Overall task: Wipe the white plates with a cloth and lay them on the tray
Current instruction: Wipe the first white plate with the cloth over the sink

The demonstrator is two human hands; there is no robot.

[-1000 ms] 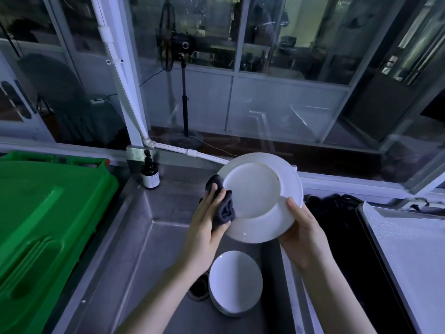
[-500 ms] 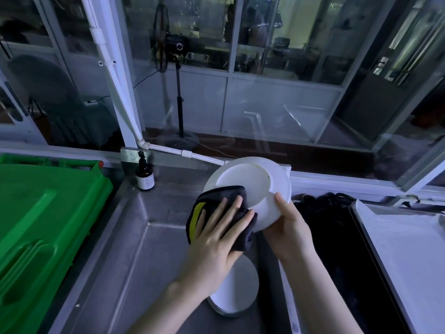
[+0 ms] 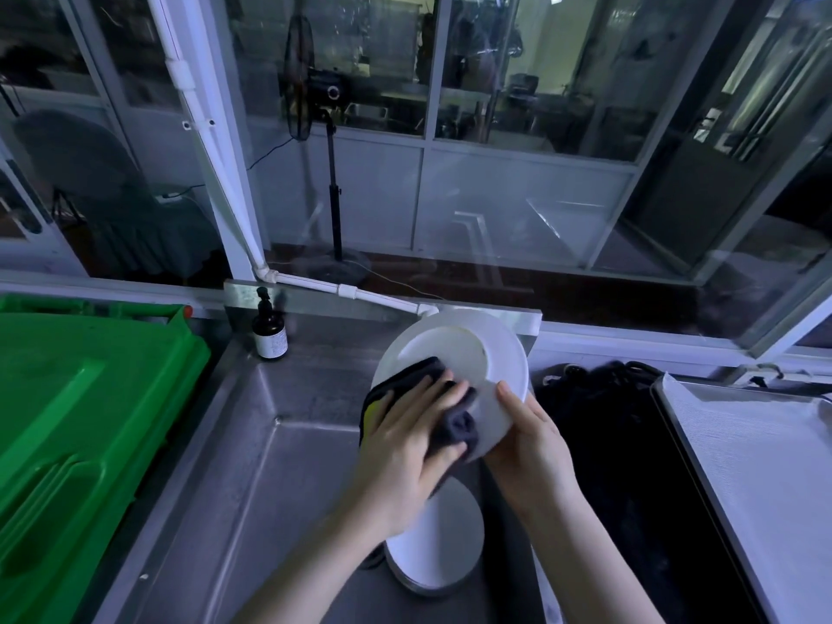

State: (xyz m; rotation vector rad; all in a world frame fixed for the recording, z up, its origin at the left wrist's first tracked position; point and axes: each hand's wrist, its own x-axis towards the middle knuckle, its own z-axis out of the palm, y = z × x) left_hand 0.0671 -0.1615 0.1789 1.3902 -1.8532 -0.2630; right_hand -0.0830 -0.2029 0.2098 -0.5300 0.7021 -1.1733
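Dark cloth [image 3: 407,376] on plate [image 3: 457,346] rim — sink [image 3: 270,488] below

The left hand [image 3: 405,448] carried the cloth [image 3: 454,425] from the plate's [image 3: 468,349] left rim rightward across its underside, finishing close beside the right hand [image 3: 535,448]. The plate tipped from near upright to a flatter tilt.

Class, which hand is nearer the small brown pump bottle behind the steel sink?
Left. The left hand, holding a dark cloth on the round white plate, lies right of the brown bottle; the right hand grips the plate's rim farther right.
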